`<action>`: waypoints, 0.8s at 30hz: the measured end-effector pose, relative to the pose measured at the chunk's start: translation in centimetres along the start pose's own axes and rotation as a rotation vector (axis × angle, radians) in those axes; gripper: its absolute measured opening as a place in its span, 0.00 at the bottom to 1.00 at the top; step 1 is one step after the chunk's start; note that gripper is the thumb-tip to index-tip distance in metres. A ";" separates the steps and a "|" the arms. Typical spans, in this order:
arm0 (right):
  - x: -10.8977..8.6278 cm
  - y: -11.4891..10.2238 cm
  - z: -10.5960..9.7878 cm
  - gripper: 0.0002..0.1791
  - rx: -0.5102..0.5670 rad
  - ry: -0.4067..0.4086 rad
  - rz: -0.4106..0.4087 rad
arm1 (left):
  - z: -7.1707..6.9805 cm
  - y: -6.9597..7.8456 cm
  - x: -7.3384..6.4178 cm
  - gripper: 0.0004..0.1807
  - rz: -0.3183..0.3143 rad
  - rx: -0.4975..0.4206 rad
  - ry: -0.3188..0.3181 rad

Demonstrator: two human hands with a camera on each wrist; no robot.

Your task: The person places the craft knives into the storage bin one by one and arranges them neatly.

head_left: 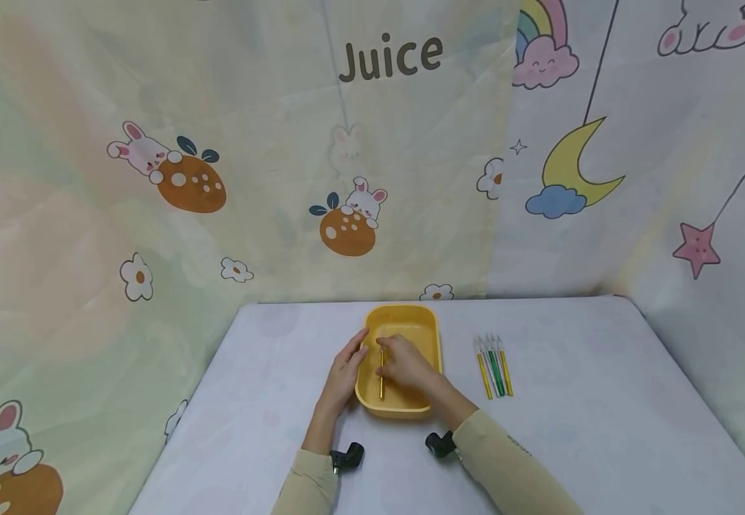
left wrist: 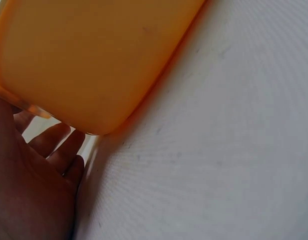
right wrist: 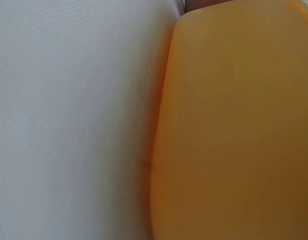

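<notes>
A yellow rectangular tray (head_left: 405, 413) sits on the table. My left hand (head_left: 342, 375) rests against its left side, fingers fairly straight at the rim; in the left wrist view, the left hand's fingers (left wrist: 69, 147) lie by the outer wall. My right hand (head_left: 405, 363) reaches over the tray from the right. Between its thumb and forefinger it holds a slim yellow pen (head_left: 382, 388), which points lengthwise along the tray. The pen's upper end is partly hidden by the fingers. In the right wrist view the tray's outer wall (right wrist: 233, 125) hides the right hand's fingers.
Several slim pens (head_left: 493, 366), yellow, green and whitish, lie side by side to the right of the tray. A white cloth covers the table (head_left: 604, 429). Behind it hangs a printed backdrop (head_left: 269, 143). Small black cameras (head_left: 348, 456) are strapped to both wrists.
</notes>
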State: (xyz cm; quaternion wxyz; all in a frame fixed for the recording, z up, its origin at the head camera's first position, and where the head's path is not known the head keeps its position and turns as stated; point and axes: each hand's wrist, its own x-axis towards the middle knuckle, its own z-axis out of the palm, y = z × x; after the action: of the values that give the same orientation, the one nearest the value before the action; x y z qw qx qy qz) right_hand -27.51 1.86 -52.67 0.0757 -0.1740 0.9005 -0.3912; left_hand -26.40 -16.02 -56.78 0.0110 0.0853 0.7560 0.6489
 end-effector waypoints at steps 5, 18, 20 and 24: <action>0.0 -0.2 0.0 0.36 -0.017 -0.025 0.012 | -0.1 0.1 -0.2 0.25 0.003 0.001 -0.007; 0.0 -0.2 0.0 0.37 -0.028 -0.075 0.011 | -0.1 -0.2 -0.1 0.25 0.006 0.010 -0.012; 0.0 -0.3 0.1 0.36 -0.023 -0.078 0.010 | -0.1 -0.2 -0.1 0.25 0.007 0.003 -0.012; 0.0 -0.3 0.1 0.37 -0.025 -0.082 0.016 | -0.1 -0.2 -0.1 0.24 0.012 -0.005 -0.012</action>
State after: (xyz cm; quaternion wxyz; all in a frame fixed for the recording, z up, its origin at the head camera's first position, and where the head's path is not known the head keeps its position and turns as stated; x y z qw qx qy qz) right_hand -27.41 1.62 -52.57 0.1136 -0.1835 0.9029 -0.3717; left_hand -26.37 -16.20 -56.99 0.0116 0.0936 0.7538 0.6503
